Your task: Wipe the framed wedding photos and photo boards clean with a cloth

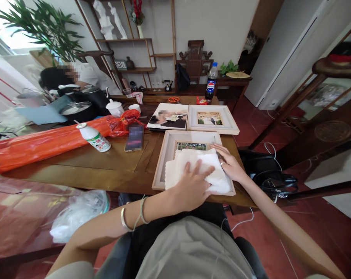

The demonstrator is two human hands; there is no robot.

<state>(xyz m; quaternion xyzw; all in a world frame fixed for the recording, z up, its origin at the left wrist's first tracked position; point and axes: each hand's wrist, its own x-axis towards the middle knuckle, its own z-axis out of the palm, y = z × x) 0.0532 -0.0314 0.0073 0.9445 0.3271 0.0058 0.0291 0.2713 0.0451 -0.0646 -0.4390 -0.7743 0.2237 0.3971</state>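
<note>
A picture frame with a pale wooden rim lies flat at the table's front edge. Over its lower part a white cloth is spread, hiding much of the photo, whose top strip shows above the cloth. My left hand rests on the cloth with its fingers spread. At the frame's right side my right hand lies across the rim and the cloth's edge, fingers stretched out. Behind stand a second framed photo at right and a photo panel at left, both lying flat.
On the wooden table lie a phone, a white bottle and a long orange plastic-wrapped bundle. Orange-handled scissors and a cola bottle are at the back. A person in white is at far left.
</note>
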